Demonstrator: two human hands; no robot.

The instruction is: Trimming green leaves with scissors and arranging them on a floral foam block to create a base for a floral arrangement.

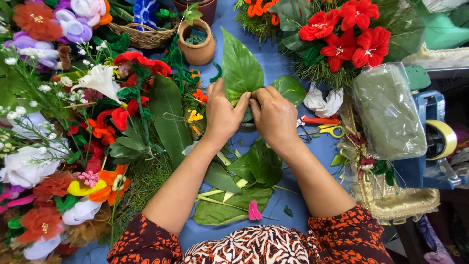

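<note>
Both hands meet over the blue tabletop (288, 63); the left hand (222, 117) and right hand (274, 117) have fingers pinched together on the base of a big green leaf (240, 68), apparently folding it; next likely needs a steady grip; more leaves (244, 181) lie below the wrists.

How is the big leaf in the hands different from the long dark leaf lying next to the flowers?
The held leaf is broad, pointed and light green; the long leaf is narrow and darker. The held leaf is pinched at its base by the left hand and right hand, with its tip pointing away from the person, while the long leaf lies untouched on the blue table beside the flowers. Both are smooth green leaves.
</note>
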